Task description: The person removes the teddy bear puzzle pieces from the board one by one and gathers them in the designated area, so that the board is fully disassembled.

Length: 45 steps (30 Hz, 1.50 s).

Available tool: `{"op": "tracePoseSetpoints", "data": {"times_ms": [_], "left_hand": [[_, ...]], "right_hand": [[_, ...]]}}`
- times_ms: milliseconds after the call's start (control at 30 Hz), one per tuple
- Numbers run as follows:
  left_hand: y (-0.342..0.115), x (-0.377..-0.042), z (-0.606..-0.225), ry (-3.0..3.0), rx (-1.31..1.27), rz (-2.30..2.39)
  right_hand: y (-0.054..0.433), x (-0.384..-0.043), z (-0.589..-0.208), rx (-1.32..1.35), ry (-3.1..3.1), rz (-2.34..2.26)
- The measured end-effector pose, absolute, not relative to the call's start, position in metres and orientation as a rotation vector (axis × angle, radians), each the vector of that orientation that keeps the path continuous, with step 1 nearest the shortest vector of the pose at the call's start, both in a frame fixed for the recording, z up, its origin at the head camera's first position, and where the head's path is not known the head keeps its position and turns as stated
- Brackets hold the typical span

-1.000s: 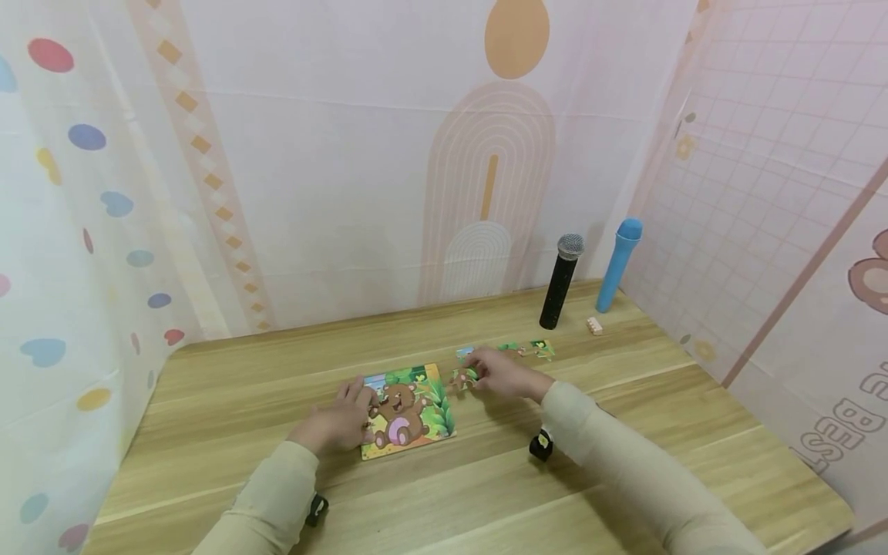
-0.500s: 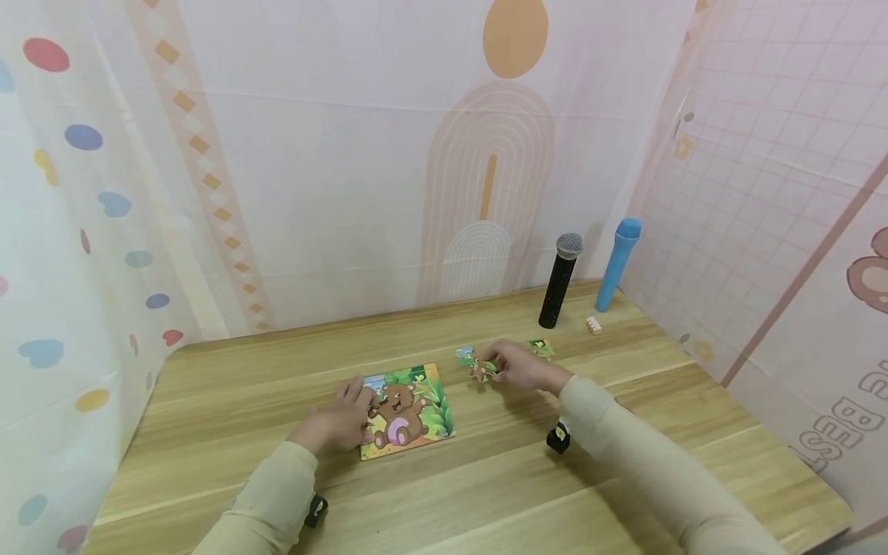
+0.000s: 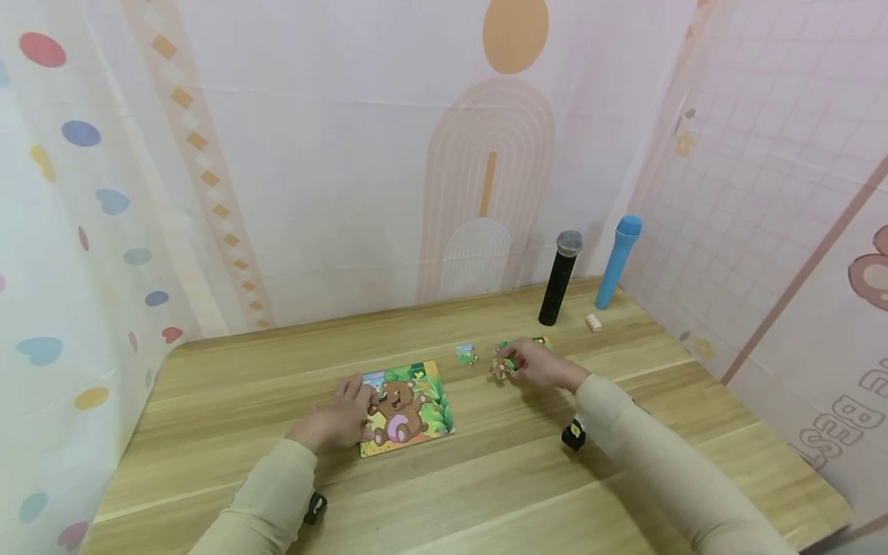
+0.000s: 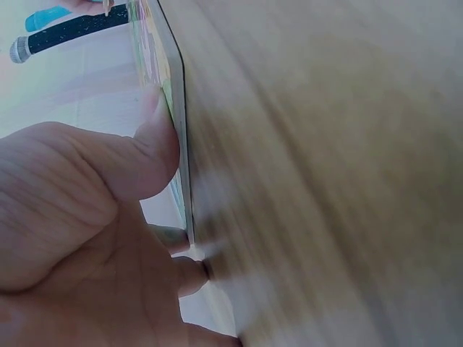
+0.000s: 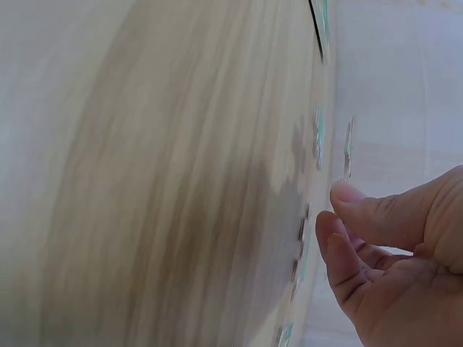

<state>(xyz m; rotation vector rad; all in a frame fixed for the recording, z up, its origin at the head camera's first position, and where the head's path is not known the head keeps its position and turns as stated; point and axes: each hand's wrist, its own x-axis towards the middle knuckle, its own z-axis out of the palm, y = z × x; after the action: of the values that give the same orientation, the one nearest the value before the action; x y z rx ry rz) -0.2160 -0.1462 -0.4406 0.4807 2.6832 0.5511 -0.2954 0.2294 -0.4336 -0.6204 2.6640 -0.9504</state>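
Observation:
A bear jigsaw puzzle [image 3: 409, 412] in a flat tray lies on the table. My left hand [image 3: 336, 418] rests at its left side. In the left wrist view the left thumb [image 4: 158, 155] presses on the puzzle's face, while other fingers reach down by the tray's edge [image 4: 184, 137] to the tabletop. To the right, my right hand [image 3: 544, 364] pinches a brown and green puzzle piece [image 3: 501, 368] between thumb and fingers. The right wrist view shows this piece [image 5: 349, 147] edge-on, raised over the table. One loose piece [image 3: 465, 354] lies between the puzzle and the right hand.
More loose pieces [image 3: 545, 341] lie partly hidden behind my right hand. Farther back stand a black microphone [image 3: 558, 279] and a blue microphone [image 3: 617, 264], with a small pale pink block [image 3: 593, 323] near them. A patterned cloth [image 3: 333, 193] hangs behind the table.
My right hand has moved rightward with the pinched piece, away from the puzzle, over the other loose pieces. The loose piece at the left of that group is uncovered. My left hand has stayed put.

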Motion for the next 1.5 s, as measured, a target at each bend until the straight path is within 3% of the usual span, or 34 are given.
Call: {"op": "tracePoseSetpoints", "data": {"times_ms": [433, 833, 1500], "left_hand": [[-0.146, -0.216, -0.438, 2.681, 0.478, 0.544], [-0.147, -0.217, -0.441, 2.672, 0.448, 0.563], [-0.146, -0.217, -0.441, 2.657, 0.443, 0.587]], "right_hand": [[0.265, -0.297, -0.436, -0.540, 2.670, -0.903], [0.294, -0.293, -0.441, -0.624, 2.756, -0.813], [0.306, -0.289, -0.440, -0.610, 2.795, -0.705]]}}
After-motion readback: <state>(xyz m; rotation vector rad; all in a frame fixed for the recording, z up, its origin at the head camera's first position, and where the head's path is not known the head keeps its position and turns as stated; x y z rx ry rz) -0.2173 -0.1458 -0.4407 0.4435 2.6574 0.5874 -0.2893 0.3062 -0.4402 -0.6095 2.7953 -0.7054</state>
